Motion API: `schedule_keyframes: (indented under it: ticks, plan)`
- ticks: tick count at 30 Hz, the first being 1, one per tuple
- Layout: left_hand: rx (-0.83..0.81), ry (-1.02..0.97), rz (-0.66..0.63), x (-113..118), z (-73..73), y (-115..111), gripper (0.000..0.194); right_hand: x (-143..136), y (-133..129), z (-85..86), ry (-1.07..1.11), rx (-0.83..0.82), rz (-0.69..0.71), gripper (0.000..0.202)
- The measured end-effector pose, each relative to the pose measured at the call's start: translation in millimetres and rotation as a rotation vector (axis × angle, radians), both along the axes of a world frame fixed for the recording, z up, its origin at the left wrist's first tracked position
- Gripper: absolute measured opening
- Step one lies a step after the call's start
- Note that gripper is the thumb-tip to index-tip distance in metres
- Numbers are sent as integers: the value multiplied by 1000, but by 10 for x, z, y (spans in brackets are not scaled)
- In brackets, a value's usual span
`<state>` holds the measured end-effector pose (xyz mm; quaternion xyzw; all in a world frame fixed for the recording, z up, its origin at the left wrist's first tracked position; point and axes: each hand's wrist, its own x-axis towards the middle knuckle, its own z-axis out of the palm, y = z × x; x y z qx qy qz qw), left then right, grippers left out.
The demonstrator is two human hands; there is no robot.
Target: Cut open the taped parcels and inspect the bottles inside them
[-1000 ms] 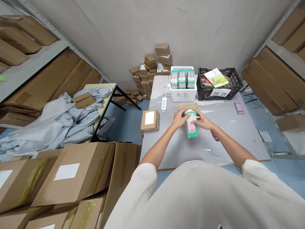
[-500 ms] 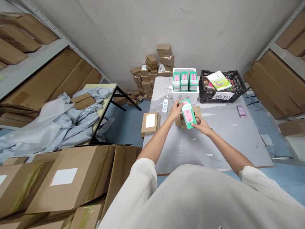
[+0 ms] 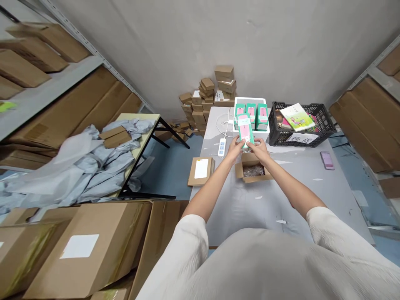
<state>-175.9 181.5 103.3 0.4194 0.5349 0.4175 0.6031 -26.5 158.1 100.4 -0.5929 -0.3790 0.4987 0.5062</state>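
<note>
A green and pink box (image 3: 245,126) is held up between my two hands, gripped at its lower end. My left hand (image 3: 235,149) closes on its left corner, and my right hand (image 3: 259,150) closes on its right corner. Just behind it stands a white bin (image 3: 261,133) with several similar green and pink boxes (image 3: 262,116) upright inside. Below my hands an open cardboard box (image 3: 256,179) lies on the grey-covered table, its flaps spread, with clear wrapping (image 3: 252,171) inside.
Right of the bin is a black crate (image 3: 300,139) with a booklet (image 3: 296,116) on top. A power strip (image 3: 221,147) and a labelled carton (image 3: 193,174) are on the left. A purple item (image 3: 327,160) lies right. Large cartons (image 3: 78,271) stand lower left.
The green and pink box has moved away from me toward the white bin and is more upright. Both hands now hold its lower end, and the open cardboard box beneath is more exposed.
</note>
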Motion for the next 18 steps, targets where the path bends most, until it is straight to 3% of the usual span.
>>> schedule_keyframes:
  ticks: [6, 13, 18]
  plan:
    - [63, 28, 62, -197, 1, 752, 66, -29, 385, 1, -121, 70, 99, 57]
    - [220, 251, 118, -136, 0, 1689, 50, 202, 278, -207, -142, 37, 102, 53]
    - [203, 340, 164, 3, -5, 2065, 41, 329, 272, -288, -88, 12, 123, 49]
